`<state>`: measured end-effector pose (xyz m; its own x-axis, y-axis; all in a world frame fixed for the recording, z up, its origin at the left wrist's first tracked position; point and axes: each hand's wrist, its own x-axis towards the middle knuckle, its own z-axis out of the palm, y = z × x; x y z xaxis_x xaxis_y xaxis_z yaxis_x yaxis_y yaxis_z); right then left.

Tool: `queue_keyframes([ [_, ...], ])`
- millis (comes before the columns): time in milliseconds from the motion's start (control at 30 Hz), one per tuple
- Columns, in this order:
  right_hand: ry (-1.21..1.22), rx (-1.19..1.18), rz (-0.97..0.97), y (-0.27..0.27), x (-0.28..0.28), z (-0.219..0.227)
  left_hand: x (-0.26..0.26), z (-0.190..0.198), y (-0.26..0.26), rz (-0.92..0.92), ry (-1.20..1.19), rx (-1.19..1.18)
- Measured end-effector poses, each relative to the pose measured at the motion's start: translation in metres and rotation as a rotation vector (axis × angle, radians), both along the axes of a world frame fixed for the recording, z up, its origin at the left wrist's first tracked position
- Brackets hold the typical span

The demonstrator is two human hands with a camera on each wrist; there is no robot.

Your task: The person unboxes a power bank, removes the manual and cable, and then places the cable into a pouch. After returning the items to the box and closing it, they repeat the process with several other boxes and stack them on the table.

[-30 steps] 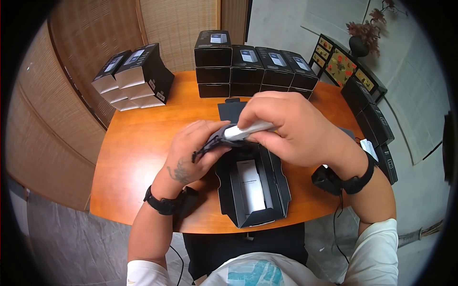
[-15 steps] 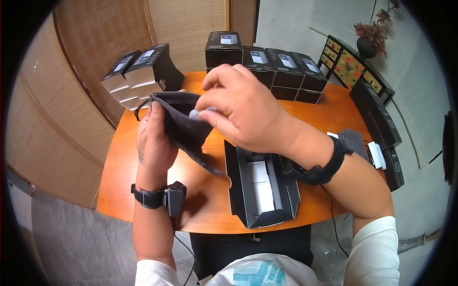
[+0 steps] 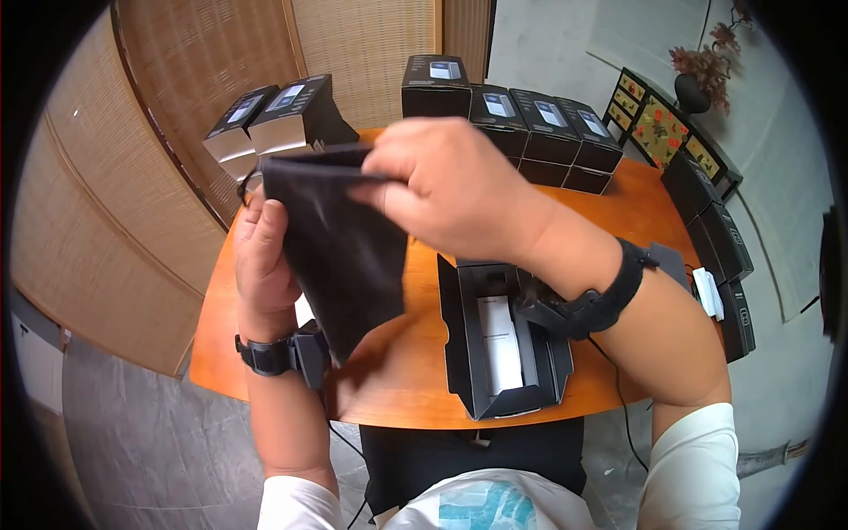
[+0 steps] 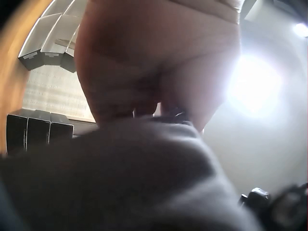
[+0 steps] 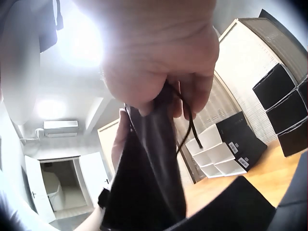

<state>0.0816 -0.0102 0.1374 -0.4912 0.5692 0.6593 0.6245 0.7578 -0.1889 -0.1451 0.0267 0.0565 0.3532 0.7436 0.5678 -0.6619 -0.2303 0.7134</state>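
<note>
A dark drawstring pouch [image 3: 344, 247] hangs upright between both hands above the table, its mouth facing up. My left hand [image 3: 265, 261] grips its left upper edge, the thumb lying on the near side. At the other end of the mouth, my right hand [image 3: 459, 190] pinches the rim between thumb and curled fingers. A black cord loop [image 5: 190, 122] dangles beside the right fingers in the right wrist view. Whatever lies inside the pouch is hidden by the cloth. Close below the right forearm sits an opened black box [image 3: 464, 371] holding a slim white carton [image 3: 502, 344].
Black product boxes [image 3: 548, 119] are stacked along the back of the wooden table [image 3: 406, 389], with another stack [image 3: 291, 115] at back left. More black boxes [image 3: 707, 230] line the right edge, near a small white item [image 3: 707, 293].
Both hands lifted the pouch left and up from over the black box. The white object the right hand held at its mouth has gone from sight, and the right hand now pinches the rim.
</note>
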Motion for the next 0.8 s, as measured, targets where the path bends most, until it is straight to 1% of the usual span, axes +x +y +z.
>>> queue_keyframes([
  [67, 0.090, 0.024, 0.015, 0.003, -0.002, 0.008, -0.010, -0.011, 0.014, 0.024, 0.060, 0.012],
  [100, 0.062, 0.043, 0.008, 0.003, 0.000, 0.013, -0.006, -0.009, 0.010, 0.023, 0.079, -0.032],
  [167, 0.005, 0.078, -0.008, 0.002, 0.002, 0.024, 0.004, -0.004, 0.006, 0.052, 0.146, -0.001],
  [267, 0.162, -0.012, -0.058, -0.008, 0.002, 0.044, 0.011, -0.004, 0.003, 0.050, 0.208, -0.033],
  [333, 0.180, -0.030, -0.064, -0.008, 0.005, 0.045, 0.010, -0.007, 0.006, 0.014, 0.256, -0.087],
  [367, 0.189, -0.040, -0.069, -0.008, 0.007, 0.045, 0.011, -0.009, 0.007, 0.048, 0.242, -0.092],
  [467, 0.396, -0.191, -0.002, -0.007, 0.012, 0.032, 0.015, -0.009, 0.009, 0.117, 0.268, -0.089],
  [567, 0.688, -0.236, 0.030, -0.002, 0.015, 0.002, 0.016, -0.013, 0.015, 0.229, 0.323, -0.066],
  [667, 1.035, -0.596, 0.103, -0.013, 0.005, -0.012, 0.020, -0.011, 0.011, 0.241, 0.268, -0.101],
  [700, 0.945, -0.795, 0.201, -0.016, 0.010, -0.010, 0.019, -0.010, 0.010, 0.218, 0.251, -0.102],
  [733, 1.072, -0.936, 0.392, -0.012, 0.003, -0.023, 0.020, -0.009, 0.008, 0.193, 0.235, -0.103],
  [800, 1.111, -1.222, 0.278, -0.027, 0.002, -0.025, 0.023, -0.007, 0.002, 0.152, 0.174, -0.088],
])
